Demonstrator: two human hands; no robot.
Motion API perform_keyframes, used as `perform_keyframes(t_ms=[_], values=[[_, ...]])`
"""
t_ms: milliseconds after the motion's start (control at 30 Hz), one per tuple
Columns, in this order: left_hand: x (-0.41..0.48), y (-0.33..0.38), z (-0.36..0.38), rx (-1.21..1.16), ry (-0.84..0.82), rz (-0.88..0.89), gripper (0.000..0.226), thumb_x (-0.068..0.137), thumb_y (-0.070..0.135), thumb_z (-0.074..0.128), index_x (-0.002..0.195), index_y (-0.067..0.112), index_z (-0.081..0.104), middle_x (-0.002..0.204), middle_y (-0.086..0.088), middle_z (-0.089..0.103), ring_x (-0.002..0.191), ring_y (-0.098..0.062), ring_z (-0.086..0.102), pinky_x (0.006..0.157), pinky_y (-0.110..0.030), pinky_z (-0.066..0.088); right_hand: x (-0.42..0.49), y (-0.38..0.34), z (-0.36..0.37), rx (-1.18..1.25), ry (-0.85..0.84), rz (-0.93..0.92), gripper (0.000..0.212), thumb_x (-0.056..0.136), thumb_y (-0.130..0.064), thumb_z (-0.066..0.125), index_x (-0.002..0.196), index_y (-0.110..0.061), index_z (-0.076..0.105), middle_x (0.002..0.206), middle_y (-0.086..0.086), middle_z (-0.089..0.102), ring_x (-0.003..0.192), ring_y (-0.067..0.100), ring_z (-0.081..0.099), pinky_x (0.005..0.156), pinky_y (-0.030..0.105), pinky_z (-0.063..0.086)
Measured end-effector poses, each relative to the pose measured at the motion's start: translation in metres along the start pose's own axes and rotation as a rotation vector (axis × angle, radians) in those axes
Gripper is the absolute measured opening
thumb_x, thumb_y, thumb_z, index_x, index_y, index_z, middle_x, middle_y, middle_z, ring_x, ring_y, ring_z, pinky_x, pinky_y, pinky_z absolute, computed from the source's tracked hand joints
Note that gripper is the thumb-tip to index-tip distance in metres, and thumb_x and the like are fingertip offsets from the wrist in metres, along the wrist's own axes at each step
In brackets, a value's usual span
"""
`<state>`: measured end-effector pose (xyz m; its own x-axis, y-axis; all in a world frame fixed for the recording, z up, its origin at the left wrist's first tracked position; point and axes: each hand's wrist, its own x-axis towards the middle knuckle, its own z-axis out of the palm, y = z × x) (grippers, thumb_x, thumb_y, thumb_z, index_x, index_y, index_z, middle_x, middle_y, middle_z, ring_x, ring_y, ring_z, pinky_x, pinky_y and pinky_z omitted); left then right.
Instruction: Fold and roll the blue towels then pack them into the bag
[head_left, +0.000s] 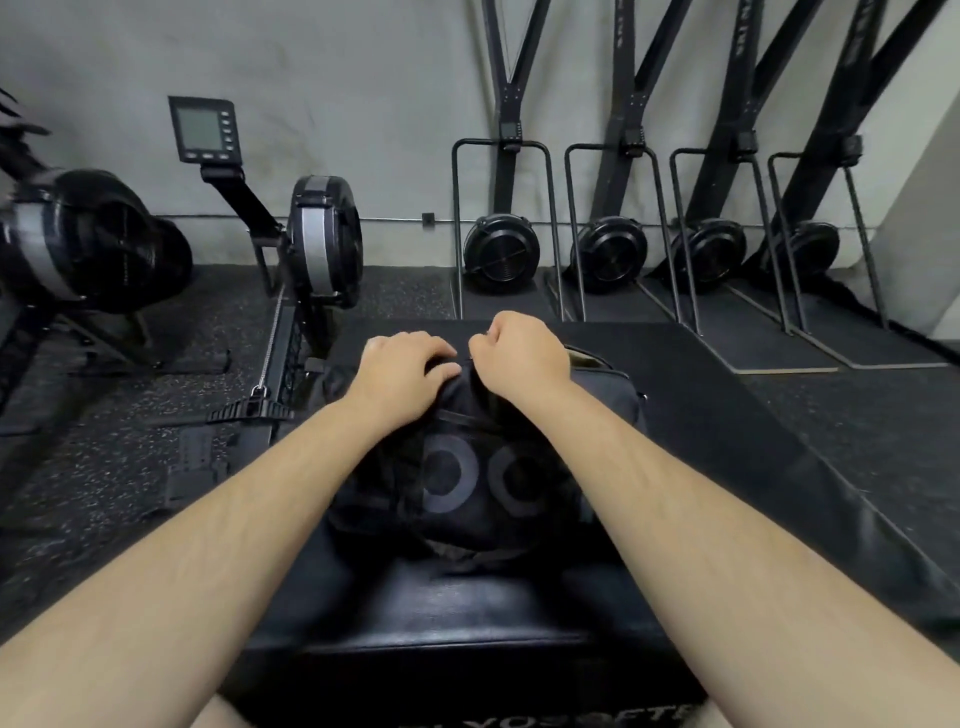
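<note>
A black bag (467, 467) with large grey ring letters lies on a black padded box (415, 613) in front of me. My left hand (402, 366) rests on the bag's far top edge, its fingers curled over the fabric. Right beside it, my right hand (519, 353) pinches something small at the same edge, perhaps a zipper pull. No blue towel is visible; the bag's inside is hidden.
A rowing machine (322, 244) with a monitor (205, 129) stands at the back left, its handle (249, 410) on the speckled floor. Several ski machines (501, 254) line the grey wall at the back right. A dark platform (727, 395) lies right of the bag.
</note>
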<state>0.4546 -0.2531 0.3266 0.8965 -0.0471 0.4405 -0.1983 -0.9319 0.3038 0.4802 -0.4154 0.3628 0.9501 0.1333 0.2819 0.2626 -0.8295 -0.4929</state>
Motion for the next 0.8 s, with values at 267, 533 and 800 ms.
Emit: perform_keyframes(t_ms=[267, 533, 800], values=[[0.017, 0.025, 0.015, 0.013, -0.013, -0.069, 0.012, 0.098, 0.030, 0.061, 0.103, 0.024, 0.070, 0.106, 0.008, 0.069, 0.110, -0.019, 0.062, 0.100, -0.039, 0.040, 0.009, 0.094, -0.048, -0.057, 0.093, 0.189, 0.018, 0.088, -0.023, 0.048, 0.072, -0.015, 0.044, 0.070, -0.003, 0.048, 0.063, 0.022, 0.046, 0.051, 0.028, 0.029], [0.062, 0.138, 0.071, -0.117, -0.174, 0.097, 0.015, 0.094, 0.011, 0.055, 0.098, 0.011, 0.070, 0.100, -0.005, 0.067, 0.100, -0.029, 0.061, 0.092, -0.043, 0.047, 0.000, 0.116, -0.057, -0.010, 0.091, 0.125, 0.014, 0.091, -0.028, 0.051, 0.085, -0.016, 0.055, 0.093, 0.001, 0.062, 0.084, 0.026, 0.058, 0.065, 0.034, 0.041], [0.062, 0.134, 0.078, -0.119, -0.129, 0.067, 0.014, 0.095, 0.010, 0.060, 0.081, 0.012, 0.065, 0.090, 0.005, 0.060, 0.094, -0.022, 0.059, 0.090, -0.037, 0.046, -0.008, 0.162, -0.073, 0.014, 0.090, 0.288, 0.013, 0.090, -0.022, 0.048, 0.080, -0.014, 0.045, 0.088, 0.003, 0.056, 0.079, 0.028, 0.053, 0.057, 0.031, 0.032]])
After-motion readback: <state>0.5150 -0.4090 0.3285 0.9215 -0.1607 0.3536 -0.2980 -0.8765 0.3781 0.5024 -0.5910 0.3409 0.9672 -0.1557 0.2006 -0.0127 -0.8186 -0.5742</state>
